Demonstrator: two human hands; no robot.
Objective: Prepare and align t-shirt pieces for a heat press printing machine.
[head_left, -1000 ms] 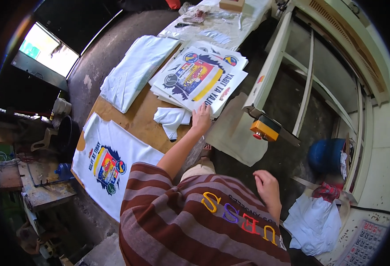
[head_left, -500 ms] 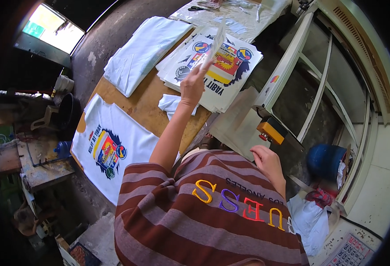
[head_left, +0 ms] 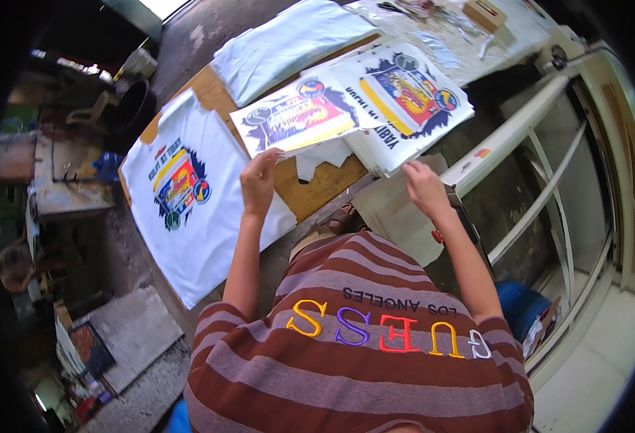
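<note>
Printed transfer sheet [head_left: 296,119], white with a colourful design, is lifted over the wooden table [head_left: 325,187], its near-left corner pinched in the left hand [head_left: 258,182]. Just right of it lies the stack of printed sheets [head_left: 404,101], whose near edge the right hand [head_left: 424,189] touches with loosely curled fingers. Left of both, a white T-shirt [head_left: 195,209] bearing the same design lies flat.

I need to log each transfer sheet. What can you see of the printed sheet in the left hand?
The printed sheet is thin white paper or film bearing a colourful emblem with round badges. The left hand pinches its near corner, lifting it roughly flat above the wooden table, beside the stack of printed sheets that the right hand touches.
</note>
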